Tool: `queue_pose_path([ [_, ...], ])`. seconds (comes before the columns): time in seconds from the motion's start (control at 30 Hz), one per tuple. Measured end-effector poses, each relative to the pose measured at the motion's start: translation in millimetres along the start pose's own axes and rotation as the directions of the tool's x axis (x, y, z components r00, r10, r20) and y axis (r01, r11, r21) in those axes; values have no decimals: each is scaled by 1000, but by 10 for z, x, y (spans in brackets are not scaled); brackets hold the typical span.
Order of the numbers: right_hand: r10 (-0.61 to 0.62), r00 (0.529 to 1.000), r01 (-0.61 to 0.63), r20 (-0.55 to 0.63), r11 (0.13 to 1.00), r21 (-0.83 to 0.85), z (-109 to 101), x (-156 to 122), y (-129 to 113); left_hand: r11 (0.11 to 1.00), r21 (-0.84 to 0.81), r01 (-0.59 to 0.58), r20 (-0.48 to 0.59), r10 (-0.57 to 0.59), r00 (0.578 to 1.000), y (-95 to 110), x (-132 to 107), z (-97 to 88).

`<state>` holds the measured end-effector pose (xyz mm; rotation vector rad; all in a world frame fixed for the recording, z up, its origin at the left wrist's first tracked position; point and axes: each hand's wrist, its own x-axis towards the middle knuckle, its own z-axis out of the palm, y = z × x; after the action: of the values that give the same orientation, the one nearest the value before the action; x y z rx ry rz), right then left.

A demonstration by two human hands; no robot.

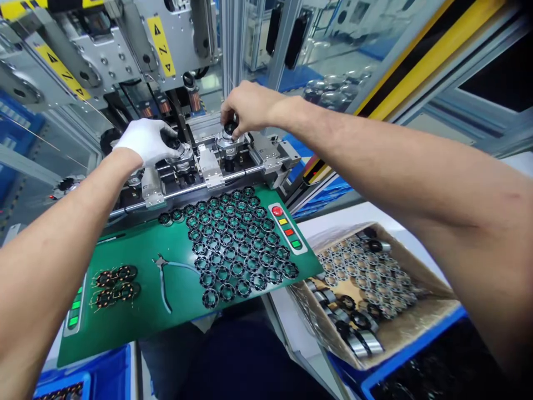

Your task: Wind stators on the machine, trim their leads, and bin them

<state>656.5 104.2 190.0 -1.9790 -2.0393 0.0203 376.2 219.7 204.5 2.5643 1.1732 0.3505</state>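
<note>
My left hand (145, 140), in a white glove, is closed over a dark round part (174, 145) seated on the left metal fixture (181, 158) of the winding machine. My right hand (245, 105), bare, pinches a dark ring-shaped part (230, 128) on top of the right fixture (228, 145). Both fixtures sit on a sliding metal carriage (208, 166) just behind the green work surface (137, 311).
Several black stator rings (233, 244) lie in rows on the green surface, with pliers (164, 278) and a few copper-wound rings (114, 286) to the left. A button panel (287, 226) sits at the right edge. A cardboard box (370, 289) of metal rings stands at right, blue bins below.
</note>
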Motion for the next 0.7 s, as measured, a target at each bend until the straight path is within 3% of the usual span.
queue_pose_path([
  [0.27, 20, 989, 10, 149, 981, -195, -178, 17, -214, 997, -63, 53, 86, -48, 995, -15, 109, -23],
  [0.47, 54, 977, -3, 208, 971, -239, -262, -24, -183, 999, 35, -19, 108, 15, 994, 45, 59, -21],
  [0.6, 75, 969, -15, 235, 969, -246, -285, -10, -170, 995, 99, 2, 100, -12, 995, 123, -45, -20],
  [0.7, 74, 976, -25, 205, 973, -230, -206, -141, -228, 990, 117, -75, 114, 61, 992, 134, -262, 71],
])
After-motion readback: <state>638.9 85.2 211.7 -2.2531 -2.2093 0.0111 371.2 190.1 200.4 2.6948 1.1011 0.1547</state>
